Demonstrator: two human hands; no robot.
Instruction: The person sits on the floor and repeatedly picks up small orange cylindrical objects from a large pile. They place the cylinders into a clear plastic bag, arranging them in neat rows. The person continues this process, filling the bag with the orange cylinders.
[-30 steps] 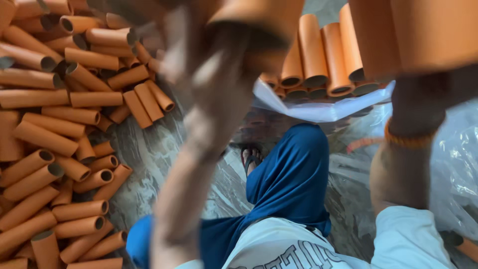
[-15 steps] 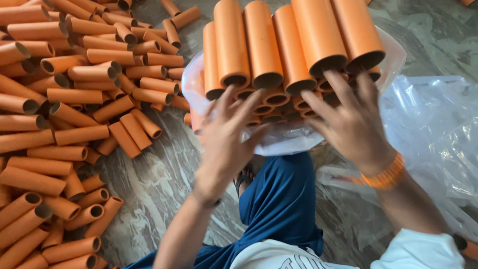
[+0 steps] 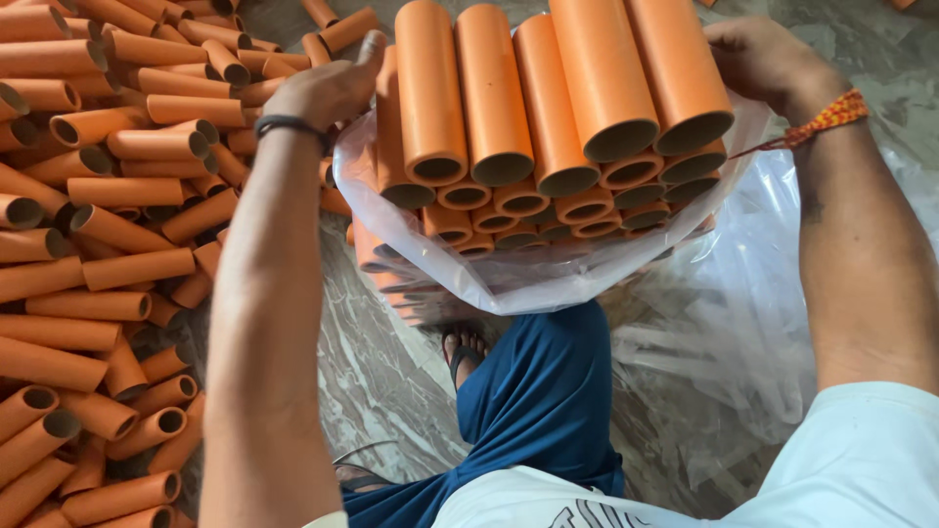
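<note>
A seated person steadies a stack of orange cardboard tubes in a clear plastic bag above the knees. The left hand curls over the stack's left edge; the right hand cups its right side. Even pressure from both sides should keep the rows aligned.

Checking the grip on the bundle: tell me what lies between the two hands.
In the head view, the stack of orange tubes in a clear bag fills the stretch between the left hand and right hand.
</note>
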